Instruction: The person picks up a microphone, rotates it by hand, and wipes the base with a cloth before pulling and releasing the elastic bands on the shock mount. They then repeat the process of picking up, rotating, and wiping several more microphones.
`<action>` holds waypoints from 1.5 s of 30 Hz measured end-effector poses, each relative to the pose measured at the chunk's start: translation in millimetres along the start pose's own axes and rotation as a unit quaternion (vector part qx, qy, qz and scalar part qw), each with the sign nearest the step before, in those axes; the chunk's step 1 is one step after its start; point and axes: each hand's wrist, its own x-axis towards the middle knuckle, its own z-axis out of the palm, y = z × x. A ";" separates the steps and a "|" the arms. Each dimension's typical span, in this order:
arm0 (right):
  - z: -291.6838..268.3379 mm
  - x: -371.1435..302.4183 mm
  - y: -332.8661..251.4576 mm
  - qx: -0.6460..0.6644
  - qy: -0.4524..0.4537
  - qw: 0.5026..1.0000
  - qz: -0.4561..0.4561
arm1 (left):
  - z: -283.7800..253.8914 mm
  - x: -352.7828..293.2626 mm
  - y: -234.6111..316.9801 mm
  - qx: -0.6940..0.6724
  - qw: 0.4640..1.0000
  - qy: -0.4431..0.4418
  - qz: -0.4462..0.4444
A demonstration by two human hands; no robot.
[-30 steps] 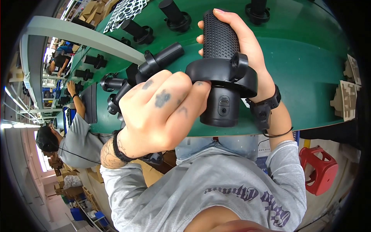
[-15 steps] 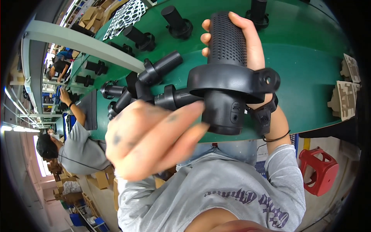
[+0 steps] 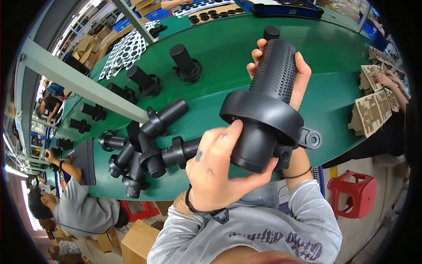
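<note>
A black microphone [image 3: 266,105], with a perforated barrel, a wide ring collar and a smooth lower end, is tilted in front of me. My right hand [image 3: 301,79] is wrapped round the perforated barrel, fingers on its left side and thumb on its right. Lower down, my left hand [image 3: 215,167] grips the smooth end, an index fingertip just under the collar and the thumb beneath the bottom. A small bracket with a round hole [image 3: 311,138] sticks out at the collar's right. The barrel hides much of my right palm.
Several similar microphones [image 3: 151,149] lie heaped on the green table [image 3: 211,101]; others stand farther back. A metal post [image 3: 79,79] crosses at left. Beige moulded trays [image 3: 373,112] sit at right near another person's hand [image 3: 384,80]. A red stool [image 3: 351,193] stands on the floor. A co-worker [image 3: 88,202] sits at left.
My left hand, blurred before beside the microphone, now grips its lower end. The microphone has turned, so its port side no longer shows. The view has shifted, showing more of the table's far side.
</note>
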 end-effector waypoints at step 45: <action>-41.9 23.2 -8.8 0.007 -0.200 0.979 0.047 | 5.4 11.2 -0.6 0.157 0.926 0.031 0.341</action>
